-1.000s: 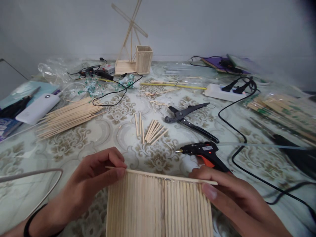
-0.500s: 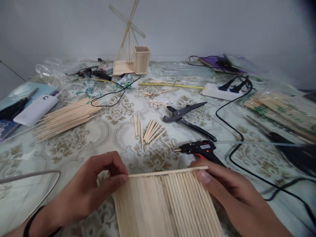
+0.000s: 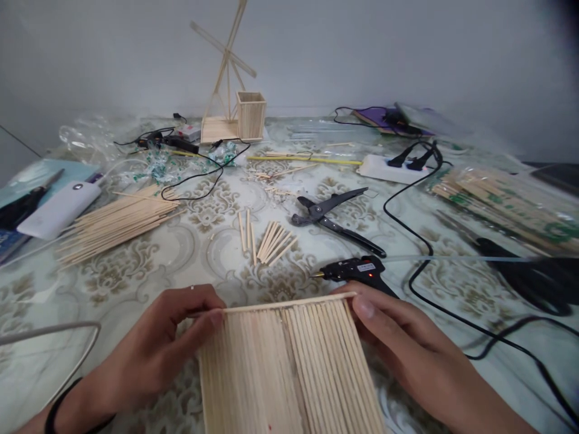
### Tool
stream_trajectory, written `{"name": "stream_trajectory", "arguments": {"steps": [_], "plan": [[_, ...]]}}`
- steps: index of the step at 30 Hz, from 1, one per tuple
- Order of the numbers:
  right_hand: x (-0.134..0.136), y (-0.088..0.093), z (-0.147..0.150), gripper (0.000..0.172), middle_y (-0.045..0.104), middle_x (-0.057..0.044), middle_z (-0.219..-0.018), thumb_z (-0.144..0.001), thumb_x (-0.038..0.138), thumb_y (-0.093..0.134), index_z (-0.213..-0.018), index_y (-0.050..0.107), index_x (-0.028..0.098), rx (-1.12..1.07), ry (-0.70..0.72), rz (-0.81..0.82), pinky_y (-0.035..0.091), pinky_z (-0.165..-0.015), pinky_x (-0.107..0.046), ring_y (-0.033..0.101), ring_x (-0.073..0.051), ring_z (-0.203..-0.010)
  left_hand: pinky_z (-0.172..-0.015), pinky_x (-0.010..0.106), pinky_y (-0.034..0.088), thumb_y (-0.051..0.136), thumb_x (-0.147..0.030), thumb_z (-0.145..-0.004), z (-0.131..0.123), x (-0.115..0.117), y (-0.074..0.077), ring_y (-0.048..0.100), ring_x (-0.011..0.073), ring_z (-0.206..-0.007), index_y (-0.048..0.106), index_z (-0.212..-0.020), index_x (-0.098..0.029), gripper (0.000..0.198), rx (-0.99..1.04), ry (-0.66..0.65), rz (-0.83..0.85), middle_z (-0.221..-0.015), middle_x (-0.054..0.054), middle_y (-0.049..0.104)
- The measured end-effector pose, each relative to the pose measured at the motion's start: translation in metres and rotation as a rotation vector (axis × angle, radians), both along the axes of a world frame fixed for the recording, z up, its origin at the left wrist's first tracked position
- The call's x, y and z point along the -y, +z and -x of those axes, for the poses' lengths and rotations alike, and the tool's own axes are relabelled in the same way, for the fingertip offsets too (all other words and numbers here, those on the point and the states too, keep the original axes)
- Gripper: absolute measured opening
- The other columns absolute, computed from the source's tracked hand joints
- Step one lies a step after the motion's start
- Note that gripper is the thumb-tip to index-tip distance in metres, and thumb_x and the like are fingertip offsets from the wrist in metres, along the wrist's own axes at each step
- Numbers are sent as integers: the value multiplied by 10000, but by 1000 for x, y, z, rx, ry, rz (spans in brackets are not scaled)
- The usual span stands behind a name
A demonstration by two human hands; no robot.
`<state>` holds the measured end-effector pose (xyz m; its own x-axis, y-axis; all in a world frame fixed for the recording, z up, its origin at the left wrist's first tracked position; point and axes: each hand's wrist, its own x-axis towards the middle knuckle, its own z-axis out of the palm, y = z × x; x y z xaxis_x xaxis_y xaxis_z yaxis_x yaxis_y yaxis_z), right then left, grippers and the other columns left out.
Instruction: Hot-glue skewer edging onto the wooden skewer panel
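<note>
A flat panel of wooden sticks (image 3: 289,367) lies in front of me on the patterned table. A single cross stick (image 3: 280,306) runs along its far edge. My left hand (image 3: 158,343) pinches the left end of that stick between thumb and fingers. My right hand (image 3: 398,343) presses the stick's right end and the panel's right edge with fingers together. A black and orange glue gun (image 3: 357,270) rests just beyond my right hand, nozzle pointing left.
Black cutters (image 3: 335,220) and a small fan of short sticks (image 3: 271,241) lie mid-table. A pile of long sticks (image 3: 117,220) is at left beside a white power bank (image 3: 58,208). A stick windmill model (image 3: 230,102) stands at the back. A power strip (image 3: 389,169) and cables lie at right.
The cross stick has shifted from overhanging on the right to lining up with the panel's edge. Both hands moved slightly left with the panel.
</note>
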<state>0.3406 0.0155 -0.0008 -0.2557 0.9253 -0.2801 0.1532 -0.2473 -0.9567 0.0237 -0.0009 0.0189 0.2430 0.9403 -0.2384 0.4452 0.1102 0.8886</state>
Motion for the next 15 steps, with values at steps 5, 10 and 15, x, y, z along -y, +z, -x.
{"name": "stream_trajectory", "arguments": {"steps": [5,10,15], "plan": [[0,2,2,436,679,-25,-856,-996,643,599,-996,768,241,43,85,42,574,-721,-294,636,-188,-784,-539,234,331,596,-566,-1009,2,-2,-5,442,138,-634,651,-781,-228,411,68,111,33,-678,-24,518],[4,11,7,408,640,1,-692,-936,635,680,-832,786,255,108,51,67,491,-515,-261,594,-182,-641,-590,232,392,670,-545,-966,4,-10,-8,465,145,-668,696,-771,-226,375,168,320,-49,-698,-22,571],[5,17,10,369,618,19,-643,-951,581,682,-924,815,238,30,94,110,494,-531,-264,584,-172,-611,-591,232,407,723,-534,-931,2,-14,-9,483,149,-670,723,-773,-229,343,222,387,-65,-692,-25,616]]}}
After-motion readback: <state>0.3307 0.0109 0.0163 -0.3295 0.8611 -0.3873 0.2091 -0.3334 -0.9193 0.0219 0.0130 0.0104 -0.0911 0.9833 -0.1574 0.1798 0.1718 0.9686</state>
